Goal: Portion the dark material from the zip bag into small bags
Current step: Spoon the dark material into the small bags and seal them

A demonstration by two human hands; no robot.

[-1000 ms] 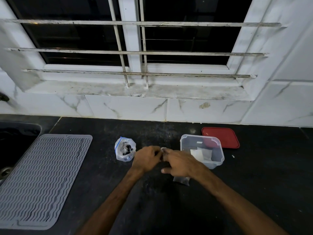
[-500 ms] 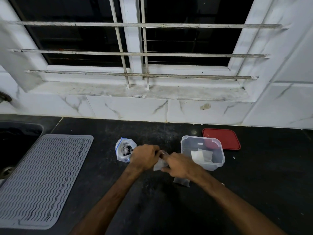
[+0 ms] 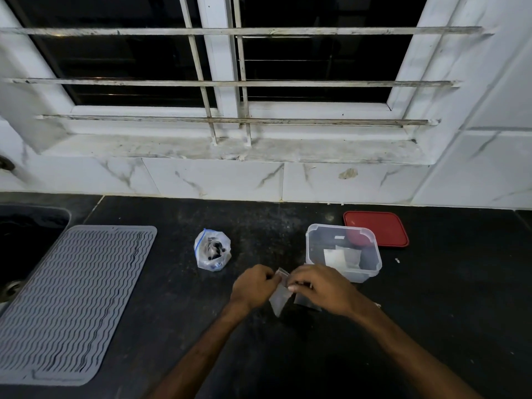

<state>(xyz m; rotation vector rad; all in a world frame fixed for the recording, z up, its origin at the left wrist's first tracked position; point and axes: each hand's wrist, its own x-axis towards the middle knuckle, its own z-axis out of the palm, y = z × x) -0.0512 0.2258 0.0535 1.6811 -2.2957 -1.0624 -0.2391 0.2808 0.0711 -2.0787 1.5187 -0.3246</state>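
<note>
Left hand (image 3: pixel 254 286), right hand (image 3: pixel 320 290) (small bag (image 3: pixel 278 300))

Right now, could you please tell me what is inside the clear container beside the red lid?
The clear container holds a few small pale bags, apparently empty. Its near-left corner is partly covered by the right hand, so anything there is hidden.
</note>
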